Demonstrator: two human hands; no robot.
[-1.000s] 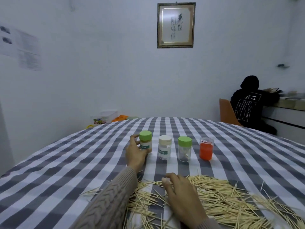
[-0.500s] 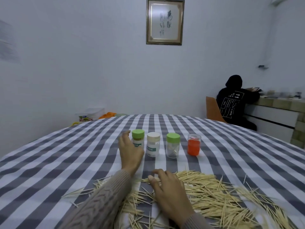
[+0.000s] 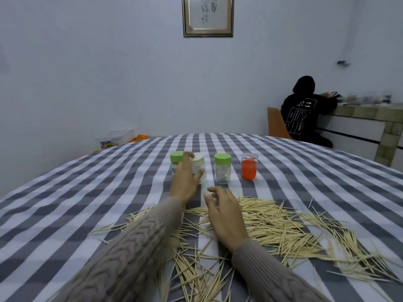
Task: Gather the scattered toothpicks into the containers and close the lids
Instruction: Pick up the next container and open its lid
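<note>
Four small jars stand in a row on the checked tablecloth [image 3: 65,203]: a green-lidded jar [image 3: 175,159], a white-lidded jar [image 3: 198,165], a second green-lidded jar [image 3: 222,167] and a lidless orange jar [image 3: 249,166]. My left hand [image 3: 185,182] grips the white-lidded jar, which leans slightly, fingers over its lid side and thumb at its right. My right hand [image 3: 224,212] hovers just above the near edge of a wide heap of scattered toothpicks [image 3: 283,225], fingers loosely curled and holding nothing.
A person in a dark hooded top [image 3: 303,114] sits at a counter at the back right, on an orange chair [image 3: 277,124]. A plastic box [image 3: 115,138] lies beyond the table's far left edge. A framed picture [image 3: 208,16] hangs on the wall.
My left hand has shifted right from the leftmost green-lidded jar to the white-lidded jar and taken hold of it. My right hand has lifted slightly off the toothpicks.
</note>
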